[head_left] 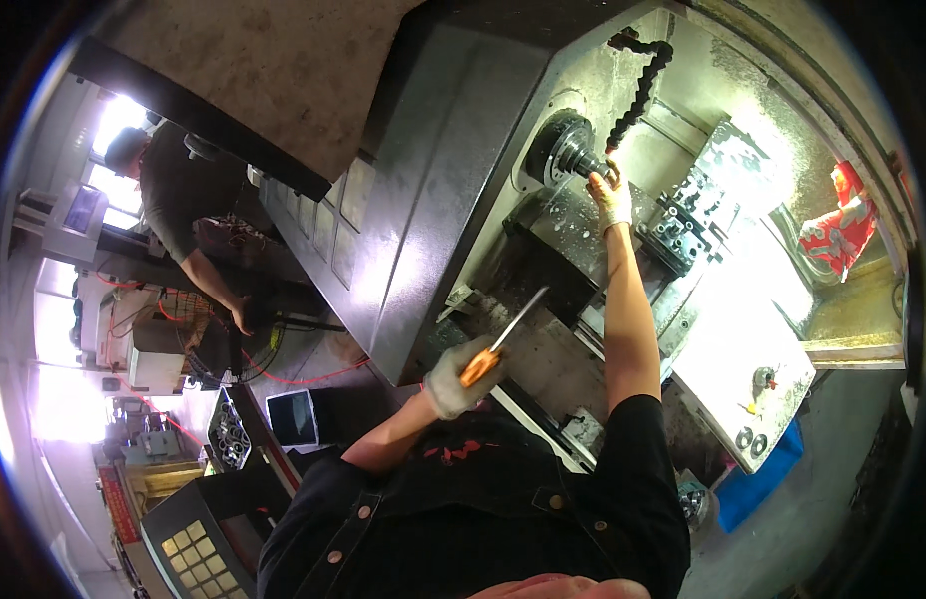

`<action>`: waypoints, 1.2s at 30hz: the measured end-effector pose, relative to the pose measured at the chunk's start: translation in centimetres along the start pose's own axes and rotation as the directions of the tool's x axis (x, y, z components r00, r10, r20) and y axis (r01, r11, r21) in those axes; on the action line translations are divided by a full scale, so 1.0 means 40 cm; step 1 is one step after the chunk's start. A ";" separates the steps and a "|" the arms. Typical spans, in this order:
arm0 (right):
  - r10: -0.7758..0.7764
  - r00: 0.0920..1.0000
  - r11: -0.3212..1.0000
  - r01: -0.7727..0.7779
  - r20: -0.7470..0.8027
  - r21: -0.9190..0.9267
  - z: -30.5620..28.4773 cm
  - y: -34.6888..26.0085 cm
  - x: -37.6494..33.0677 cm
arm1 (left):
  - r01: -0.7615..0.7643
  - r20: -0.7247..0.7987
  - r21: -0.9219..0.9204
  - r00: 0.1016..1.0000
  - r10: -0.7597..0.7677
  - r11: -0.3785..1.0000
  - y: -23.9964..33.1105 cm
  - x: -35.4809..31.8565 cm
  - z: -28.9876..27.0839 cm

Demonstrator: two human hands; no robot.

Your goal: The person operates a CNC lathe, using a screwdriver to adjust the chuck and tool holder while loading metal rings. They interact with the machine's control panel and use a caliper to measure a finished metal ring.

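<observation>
My left hand (461, 383), in a pale work glove, is closed around the orange handle of a screwdriver (516, 321). Its long metal shaft slants up and to the right, touching nothing that I can see. My right hand (611, 203), also gloved, reaches into a lathe. Its fingers are bent about the outer end of a round metal part (581, 165) that sticks out of the dark chuck (555, 150). The fingers partly hide that end. Right of this hand stands the metal tool holder block (682, 228).
A black segmented coolant hose (637, 95) hangs above the chuck. The grey machine door (433, 190) rises at the left. A red patterned cloth (842, 225) hangs at the right; small rings (752, 441) lie on a pale board (722, 399). Another person (188, 190) bends over at far left.
</observation>
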State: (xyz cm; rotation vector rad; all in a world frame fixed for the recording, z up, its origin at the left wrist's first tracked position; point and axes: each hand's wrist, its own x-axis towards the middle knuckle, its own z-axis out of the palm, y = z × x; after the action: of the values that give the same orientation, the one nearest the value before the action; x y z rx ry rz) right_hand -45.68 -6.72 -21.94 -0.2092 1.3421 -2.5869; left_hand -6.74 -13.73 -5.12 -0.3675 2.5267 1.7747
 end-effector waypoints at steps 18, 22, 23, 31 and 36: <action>-0.282 0.954 0.815 0.293 0.100 -0.501 -0.012 0.009 0.014 | -0.306 -0.328 -0.233 0.918 0.222 0.923 0.077 -0.201 -0.415; -0.176 0.981 0.907 0.196 0.087 -0.373 -0.004 -0.014 -0.004 | -0.188 -0.284 -0.054 0.944 0.165 0.981 0.072 -0.194 -0.432; -0.117 0.991 0.842 0.132 0.062 -0.523 0.017 -0.027 -0.017 | -0.147 -0.257 -0.009 0.956 0.139 0.989 0.074 -0.197 -0.429; -0.118 0.990 0.935 0.135 0.072 -0.327 0.005 -0.021 -0.001 | -0.038 -0.145 -0.070 0.989 0.028 0.997 0.090 -0.191 -0.389; -0.022 0.997 0.894 0.050 0.068 -0.445 0.001 -0.042 0.012 | -0.004 -0.056 -0.070 0.998 0.000 0.998 0.116 -0.195 -0.328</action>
State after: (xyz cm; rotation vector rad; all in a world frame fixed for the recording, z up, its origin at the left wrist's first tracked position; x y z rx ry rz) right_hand -46.36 -5.97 -20.53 -0.3864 1.9084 -2.2361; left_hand 1.30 -23.12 4.99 -0.4233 2.5074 1.8843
